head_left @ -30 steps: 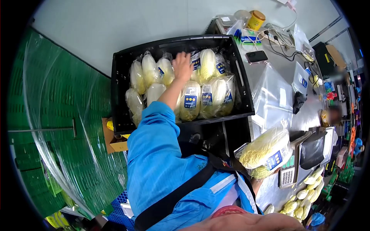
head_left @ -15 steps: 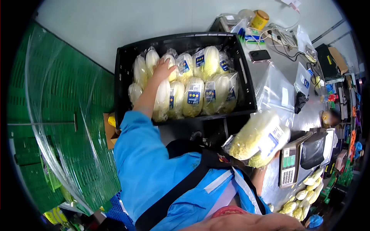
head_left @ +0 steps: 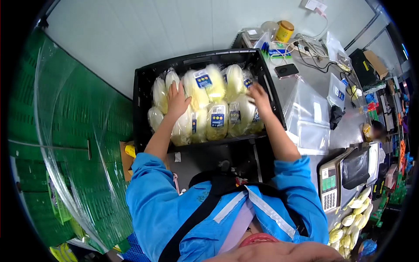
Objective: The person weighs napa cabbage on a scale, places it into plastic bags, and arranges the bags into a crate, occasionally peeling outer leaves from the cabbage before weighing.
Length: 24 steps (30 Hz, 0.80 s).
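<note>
A black crate (head_left: 275,98) holds two rows of clear bags of Chinese cabbages with blue labels. One bag of Chinese cabbages (head_left: 203,87) lies in the far row, a little higher than its neighbours and slightly blurred. My left hand (head_left: 177,102) is open, fingers stretched over the bags just left of it. At the crate's right end my right hand (head_left: 259,99) is open and holds nothing; its fingers are apart, slightly smeared, above the labelled bags. In the near row, a labelled bag (head_left: 217,118) stands between my two hands.
On the metal table to the right lie clear plastic bags (head_left: 310,118), a phone (head_left: 286,70), cables and a weighing scale (head_left: 330,185). Loose Chinese cabbages (head_left: 355,218) are piled beyond the scale. Green crates (head_left: 70,131) wrapped in film stand at left.
My right hand has put the bag of Chinese cabbages into the crate's far row, let go and moved to the crate's right end. My left hand has shifted slightly left and nearer.
</note>
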Each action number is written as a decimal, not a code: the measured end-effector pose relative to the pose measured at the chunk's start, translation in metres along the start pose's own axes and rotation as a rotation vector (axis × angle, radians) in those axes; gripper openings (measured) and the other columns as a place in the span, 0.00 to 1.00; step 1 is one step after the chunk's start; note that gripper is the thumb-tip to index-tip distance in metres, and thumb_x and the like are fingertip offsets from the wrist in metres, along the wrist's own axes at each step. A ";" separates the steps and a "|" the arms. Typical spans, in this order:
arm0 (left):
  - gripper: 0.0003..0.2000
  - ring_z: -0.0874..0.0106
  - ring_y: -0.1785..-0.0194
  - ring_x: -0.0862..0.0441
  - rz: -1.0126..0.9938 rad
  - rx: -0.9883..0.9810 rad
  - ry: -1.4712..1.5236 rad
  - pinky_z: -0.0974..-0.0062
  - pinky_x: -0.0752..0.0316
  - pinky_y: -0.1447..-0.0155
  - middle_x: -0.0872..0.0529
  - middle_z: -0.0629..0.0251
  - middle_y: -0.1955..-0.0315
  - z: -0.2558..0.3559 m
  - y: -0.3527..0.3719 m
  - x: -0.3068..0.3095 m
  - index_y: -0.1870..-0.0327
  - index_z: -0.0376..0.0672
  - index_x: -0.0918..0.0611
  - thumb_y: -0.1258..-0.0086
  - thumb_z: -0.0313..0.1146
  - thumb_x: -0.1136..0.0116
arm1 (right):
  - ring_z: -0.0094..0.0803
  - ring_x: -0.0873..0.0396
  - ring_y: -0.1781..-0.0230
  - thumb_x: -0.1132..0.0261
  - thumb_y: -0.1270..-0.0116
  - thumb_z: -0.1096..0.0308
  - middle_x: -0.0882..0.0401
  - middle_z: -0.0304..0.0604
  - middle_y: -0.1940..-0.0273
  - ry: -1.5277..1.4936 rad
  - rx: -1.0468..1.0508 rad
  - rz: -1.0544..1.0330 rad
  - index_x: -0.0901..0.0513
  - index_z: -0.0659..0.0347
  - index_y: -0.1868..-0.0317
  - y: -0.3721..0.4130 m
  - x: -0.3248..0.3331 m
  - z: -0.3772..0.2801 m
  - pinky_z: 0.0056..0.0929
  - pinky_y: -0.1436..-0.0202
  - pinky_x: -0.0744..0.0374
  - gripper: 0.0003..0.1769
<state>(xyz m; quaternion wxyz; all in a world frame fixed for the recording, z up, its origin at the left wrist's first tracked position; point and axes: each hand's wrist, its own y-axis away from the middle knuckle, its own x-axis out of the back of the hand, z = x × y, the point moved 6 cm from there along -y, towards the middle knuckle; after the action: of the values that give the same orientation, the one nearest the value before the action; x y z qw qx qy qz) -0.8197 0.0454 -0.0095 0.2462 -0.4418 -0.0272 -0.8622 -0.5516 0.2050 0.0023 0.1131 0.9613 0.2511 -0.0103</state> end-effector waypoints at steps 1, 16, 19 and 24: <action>0.35 0.55 0.33 0.47 0.116 -0.063 -0.421 0.49 0.51 0.35 0.45 0.45 0.36 0.005 -0.005 0.003 0.34 0.41 0.45 0.40 0.45 0.45 | 0.25 0.26 0.57 0.38 0.41 0.58 0.25 0.41 0.55 0.075 0.011 -0.038 0.30 0.66 0.45 0.018 0.004 0.005 0.25 0.55 0.27 0.27; 0.21 0.52 0.49 0.28 0.266 -0.429 -0.155 0.62 0.35 0.44 0.25 0.49 0.52 0.014 -0.099 -0.123 0.48 0.35 0.27 0.37 0.41 0.48 | 0.29 0.25 0.75 0.54 0.36 0.68 0.25 0.43 0.75 -0.080 0.086 0.956 0.30 0.64 0.68 0.396 0.224 0.119 0.26 0.68 0.26 0.10; 0.17 0.57 0.48 0.28 0.336 -0.652 0.065 0.65 0.35 0.42 0.24 0.49 0.52 0.202 -0.058 -0.099 0.51 0.32 0.26 0.36 0.34 0.47 | 0.30 0.28 0.79 0.56 0.37 0.68 0.29 0.42 0.81 -0.194 0.131 1.213 0.32 0.64 0.71 0.480 0.245 0.157 0.27 0.73 0.28 0.10; 0.21 0.65 0.48 0.26 -0.306 -1.072 0.455 0.71 0.34 0.45 0.25 0.58 0.49 0.466 0.089 -0.234 0.46 0.37 0.29 0.43 0.23 0.46 | 0.27 0.30 0.82 0.57 0.32 0.63 0.31 0.40 0.84 -0.352 0.203 1.311 0.33 0.63 0.76 0.560 0.277 0.163 0.24 0.76 0.31 0.16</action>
<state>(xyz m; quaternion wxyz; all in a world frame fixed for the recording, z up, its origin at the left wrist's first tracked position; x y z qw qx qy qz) -0.3167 0.1847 0.0776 -0.1380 -0.2998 0.4012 -0.8544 -0.0321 -0.1733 -0.0592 0.0444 0.9046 -0.4068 -0.1194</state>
